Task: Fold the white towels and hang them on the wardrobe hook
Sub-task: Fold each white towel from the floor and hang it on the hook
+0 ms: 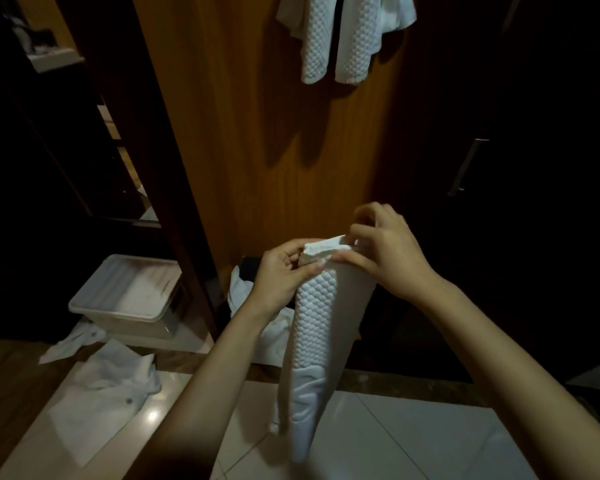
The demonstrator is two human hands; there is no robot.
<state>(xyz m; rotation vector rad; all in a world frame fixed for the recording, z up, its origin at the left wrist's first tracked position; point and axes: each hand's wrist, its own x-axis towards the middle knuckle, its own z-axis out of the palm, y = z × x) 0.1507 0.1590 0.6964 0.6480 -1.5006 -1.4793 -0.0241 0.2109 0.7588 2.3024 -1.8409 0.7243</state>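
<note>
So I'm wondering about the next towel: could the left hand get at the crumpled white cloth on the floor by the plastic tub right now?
Probably not yet. The left hand pinches the top of the folded towel together with the right hand, so it is busy. The white cloth lies uncovered on the floor, well below; it would need letting go and bending down.

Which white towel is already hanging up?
The waffle-textured towel high on the wooden wardrobe door; the other towel is held in both hands.
</note>
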